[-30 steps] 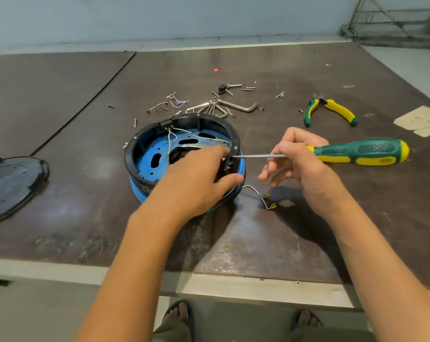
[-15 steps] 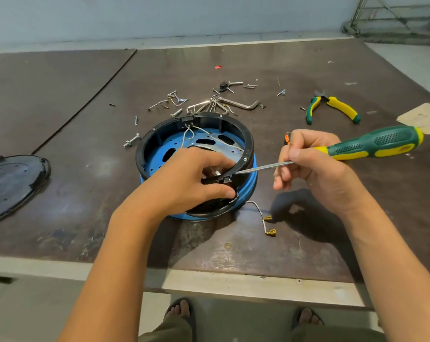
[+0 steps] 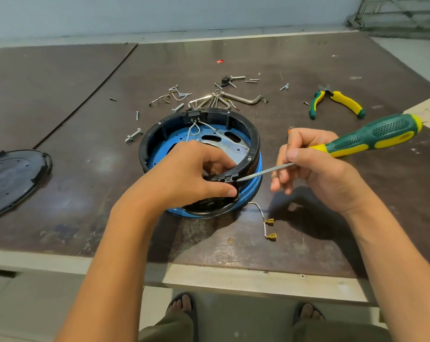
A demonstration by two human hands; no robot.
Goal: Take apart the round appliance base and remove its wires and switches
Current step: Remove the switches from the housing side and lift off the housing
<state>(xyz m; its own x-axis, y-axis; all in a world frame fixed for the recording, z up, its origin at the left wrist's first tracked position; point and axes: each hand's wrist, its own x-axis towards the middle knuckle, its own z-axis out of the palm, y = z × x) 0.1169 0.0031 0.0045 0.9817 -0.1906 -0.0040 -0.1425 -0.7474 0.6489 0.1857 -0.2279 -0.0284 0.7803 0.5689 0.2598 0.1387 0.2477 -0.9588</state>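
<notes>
Round appliance base point(image 3: 255, 141) sits open side up on the dark table point(image 3: 85, 82), toward the near edge, straight in front of me. It has a black rim, a blue shell and a metal plate inside.

My left hand point(image 3: 186, 174) is clamped on the near rim, fingers curled down inside and thumb pressed on the outer wall. My right hand point(image 3: 315, 174) is wrapped round the screwdriver point(image 3: 371, 138) where shaft meets handle, with the lower fingers hanging loose. The hands are apart, joined only by the shaft. The tip touches a small black clip point(image 3: 228, 178) on the rim, just above my left thumb — I cannot tell whether it is under the clip or only against it.

A switch block point(image 3: 193, 114) is seated on the far rim, with pale wires point(image 3: 196, 127) running down from it into the shell. A white lead point(image 3: 260, 213) trails out from under the base onto the table, ending in two brass terminals point(image 3: 270, 222).

Beyond the base are loose screws and hex keys point(image 3: 223, 98). The pliers point(image 3: 337, 101) lie far right and the black cover plate point(image 3: 14, 178) far left — both well apart from the base.
</notes>
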